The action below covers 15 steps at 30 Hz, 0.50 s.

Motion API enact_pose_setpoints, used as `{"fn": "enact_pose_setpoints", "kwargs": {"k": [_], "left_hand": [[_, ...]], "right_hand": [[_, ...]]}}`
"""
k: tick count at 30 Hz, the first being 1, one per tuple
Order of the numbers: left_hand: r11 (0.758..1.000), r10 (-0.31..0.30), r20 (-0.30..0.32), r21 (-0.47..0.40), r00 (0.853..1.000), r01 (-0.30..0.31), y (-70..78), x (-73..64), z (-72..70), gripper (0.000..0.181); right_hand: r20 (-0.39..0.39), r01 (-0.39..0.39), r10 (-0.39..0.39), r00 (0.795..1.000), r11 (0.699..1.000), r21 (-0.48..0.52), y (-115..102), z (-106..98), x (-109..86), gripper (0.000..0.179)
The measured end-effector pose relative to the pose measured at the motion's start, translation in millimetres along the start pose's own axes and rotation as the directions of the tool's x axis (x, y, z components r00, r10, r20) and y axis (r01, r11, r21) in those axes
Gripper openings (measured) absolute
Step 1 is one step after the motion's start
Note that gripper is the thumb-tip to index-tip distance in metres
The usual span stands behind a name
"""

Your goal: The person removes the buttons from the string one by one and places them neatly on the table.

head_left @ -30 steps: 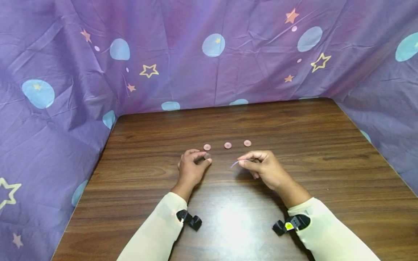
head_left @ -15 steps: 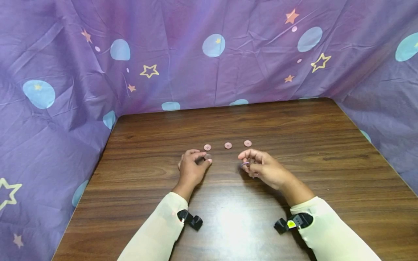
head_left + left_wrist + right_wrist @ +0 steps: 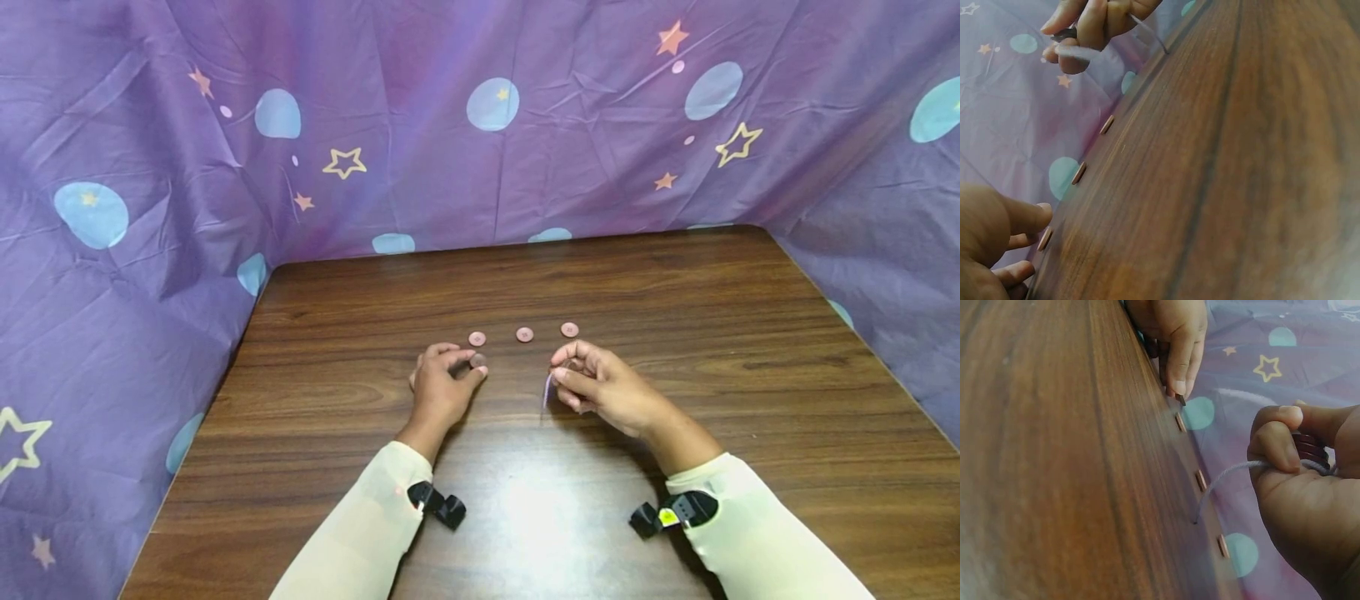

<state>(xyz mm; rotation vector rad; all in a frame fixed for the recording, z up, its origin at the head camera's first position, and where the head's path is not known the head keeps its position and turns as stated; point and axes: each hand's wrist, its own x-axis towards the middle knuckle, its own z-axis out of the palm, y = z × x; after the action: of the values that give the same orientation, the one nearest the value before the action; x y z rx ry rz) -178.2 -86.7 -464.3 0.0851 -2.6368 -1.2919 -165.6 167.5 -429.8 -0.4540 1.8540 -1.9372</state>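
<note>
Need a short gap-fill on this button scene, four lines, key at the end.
1. Exactly ___ pink buttons lie in a row on the wooden table.
2. The pale cord is held in the person's ___.
3. A brownish button sits between the left hand's index finger and its ___.
4. The main colour of the star-patterned backdrop behind the table is ___.

Missing words: three; right hand; thumb; purple.

Three buttons [image 3: 525,335] are pink, the cord [image 3: 1238,466] lilac, the star-patterned cloth [image 3: 420,58] purple.
</note>
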Motion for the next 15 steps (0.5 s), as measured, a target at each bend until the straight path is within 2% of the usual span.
{"fn": "enact_pose_setpoints", "kwargs": {"k": [6,10,12,15], "left_hand": [[1.000,0.004,-0.012,0.013,1.000,-0.004,-1.5,-0.3,0.7,0.029],[1.000,0.001,-0.020,0.012,1.000,-0.001,-1.7,0.2,0.9,0.029],[1.000,0.004,-0.023,0.007,1.000,-0.004,-1.4,0.2,0.9,0.029],[1.000,0.014,-0.020,0.006,1.000,-0.013,-1.3,0.2,1.0,0.029]], "right_hand": [[-0.019,-0.004,0.003,1.000,0.998,-0.064,0.5,-1.7,-0.6,0.040],[-0.003,-0.027,0.027,1.000,0.999,-0.020,-0.3,-2.3,-0.3,0.050],[0.002,-0.034,0.034,0.999,0.999,0.019,-0.9,-2.2,-0.5,0.048],[0.006,-0.031,0.031,1.000,0.997,0.064,-0.9,-2.0,-0.5,0.035]]}}
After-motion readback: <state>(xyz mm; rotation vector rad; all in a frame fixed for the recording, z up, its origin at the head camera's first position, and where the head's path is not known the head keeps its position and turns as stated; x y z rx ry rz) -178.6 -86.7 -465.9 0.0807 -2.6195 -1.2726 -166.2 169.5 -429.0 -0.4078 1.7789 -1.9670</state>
